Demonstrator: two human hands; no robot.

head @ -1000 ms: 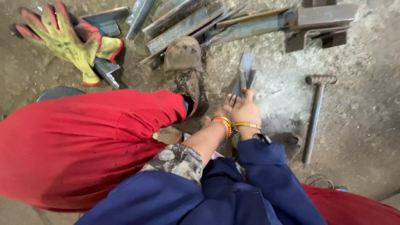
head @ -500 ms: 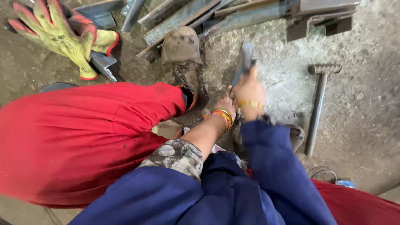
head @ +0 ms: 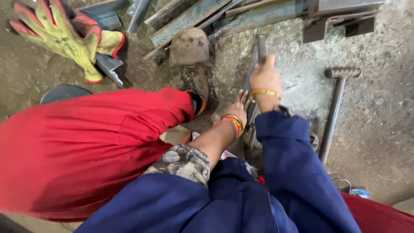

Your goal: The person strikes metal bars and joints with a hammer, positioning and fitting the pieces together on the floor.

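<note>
Steel angle piece (head: 258, 54), grey and narrow, lies on the dusty concrete floor (head: 379, 129) just right of centre in the upper half of the frame, running from near the top down toward the person's sleeves. Right hand (head: 265, 77) is closed around its upper stretch, thumb pointing up along the metal, a gold bangle at the wrist. Left hand (head: 237, 107) sits just below and to the left, fingers fairly flat and spread against the lower part of the same piece; whether it grips or only presses is hard to tell. A worn brown boot (head: 189, 60) stands just left of the piece, below a red trouser leg (head: 95, 142). A hammer (head: 336, 108) lies well to the right, head toward the top. More steel bars (head: 207, 15) are heaped along the top edge, and a yellow-and-red work glove (head: 64, 36) rests in the upper left corner
</note>
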